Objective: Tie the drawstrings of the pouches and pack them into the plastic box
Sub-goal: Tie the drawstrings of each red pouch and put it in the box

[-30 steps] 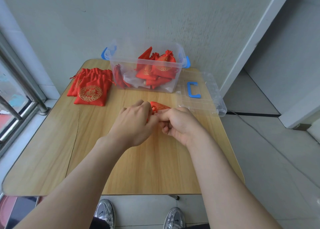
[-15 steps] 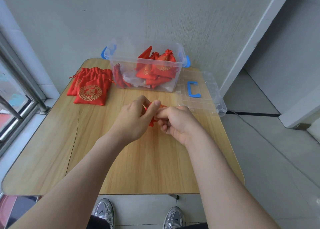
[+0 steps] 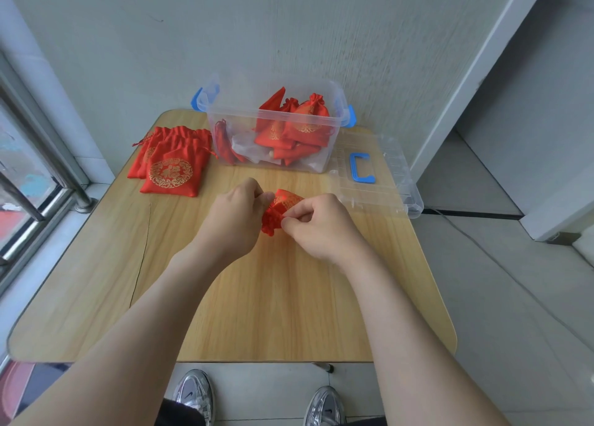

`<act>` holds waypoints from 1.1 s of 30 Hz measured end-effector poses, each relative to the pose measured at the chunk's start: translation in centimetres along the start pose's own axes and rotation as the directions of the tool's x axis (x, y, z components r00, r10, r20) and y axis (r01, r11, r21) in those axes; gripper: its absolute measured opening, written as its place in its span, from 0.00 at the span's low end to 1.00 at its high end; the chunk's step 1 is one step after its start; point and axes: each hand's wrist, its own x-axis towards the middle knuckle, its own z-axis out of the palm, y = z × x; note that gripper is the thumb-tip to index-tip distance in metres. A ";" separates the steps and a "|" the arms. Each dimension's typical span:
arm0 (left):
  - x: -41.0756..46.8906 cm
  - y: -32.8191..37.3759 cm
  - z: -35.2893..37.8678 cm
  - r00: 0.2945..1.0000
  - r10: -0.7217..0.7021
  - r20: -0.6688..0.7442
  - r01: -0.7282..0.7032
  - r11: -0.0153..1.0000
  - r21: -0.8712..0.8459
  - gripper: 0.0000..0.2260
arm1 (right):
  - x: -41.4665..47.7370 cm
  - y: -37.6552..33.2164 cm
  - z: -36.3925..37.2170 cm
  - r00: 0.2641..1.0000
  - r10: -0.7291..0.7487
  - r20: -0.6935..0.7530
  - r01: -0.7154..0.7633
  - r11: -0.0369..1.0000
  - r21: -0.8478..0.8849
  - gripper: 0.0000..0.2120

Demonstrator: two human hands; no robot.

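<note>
We pinched the held pouch between our left hand and right hand, over the middle of the table. It was red satin with gold print, its mouth gathered into a ruffle on the side nearer us. The flat pouches, red with a round gold emblem, lay stacked by the far left corner. The plastic box, clear with blue latches, stood open at the far edge, with the packed pouches heaped inside.
</note>
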 end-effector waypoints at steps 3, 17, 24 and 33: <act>0.3 -0.4 -0.2 1.000 -0.030 0.004 0.030 0.999 0.024 0.13 | -0.3 -0.2 0.2 0.997 -0.074 -0.031 0.070 0.990 -0.122 0.08; 0.3 -0.6 -0.4 0.993 -0.026 -0.112 0.005 0.984 -0.181 0.04 | -0.2 -0.4 1.0 0.960 -0.280 -0.026 0.243 0.871 -0.427 0.13; 0.1 -0.2 -0.4 0.979 -0.199 -0.044 0.171 0.918 -0.358 0.06 | -0.3 1.7 1.5 0.952 -0.299 0.072 0.302 0.863 -0.406 0.11; 0.4 -0.6 -0.7 0.967 -0.189 -0.169 0.129 0.940 -0.315 0.11 | 1.0 2.9 2.4 0.960 -0.211 -0.186 0.150 0.944 -0.294 0.22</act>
